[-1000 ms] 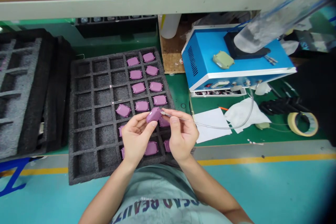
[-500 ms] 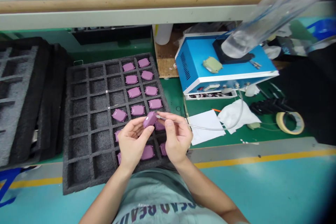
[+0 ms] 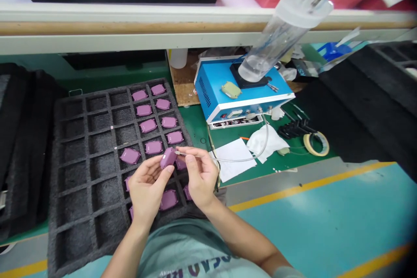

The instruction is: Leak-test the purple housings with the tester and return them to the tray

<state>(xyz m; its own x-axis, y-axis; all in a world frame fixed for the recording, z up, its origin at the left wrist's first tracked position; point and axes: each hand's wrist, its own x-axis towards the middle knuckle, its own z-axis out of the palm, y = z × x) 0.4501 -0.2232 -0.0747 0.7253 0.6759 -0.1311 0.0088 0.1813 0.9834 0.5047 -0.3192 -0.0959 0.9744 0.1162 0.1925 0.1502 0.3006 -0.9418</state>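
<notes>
A small purple watch-like case (image 3: pixel 168 158) is pinched between the thumb and fingers of my left hand (image 3: pixel 146 186), tilted above the tray. My right hand (image 3: pixel 201 176) grips the end of a thin clear tube (image 3: pixel 234 160). The tube's narrow tip (image 3: pixel 180 153) meets the right edge of the case; whether it goes in cannot be made out. From there the tube curves to a fitting on the front of a blue machine (image 3: pixel 208 91). Under my hands lies a black foam tray (image 3: pixel 87 171) with similar purple cases (image 3: pixel 149 126) in its right-hand columns.
A clear cylinder (image 3: pixel 260 52) and a green case (image 3: pixel 231 90) stand on the machine. White paper (image 3: pixel 233 158), a crumpled cloth (image 3: pixel 265 141) and a tape roll (image 3: pixel 316 144) lie to the right. Stacked foam trays (image 3: pixel 22 152) sit at the left, under a shelf edge (image 3: pixel 130 41).
The camera view has turned to the right and up, so everything appears shifted left and more of the shelf shows. Both hands keep the same hold on the case and tube.
</notes>
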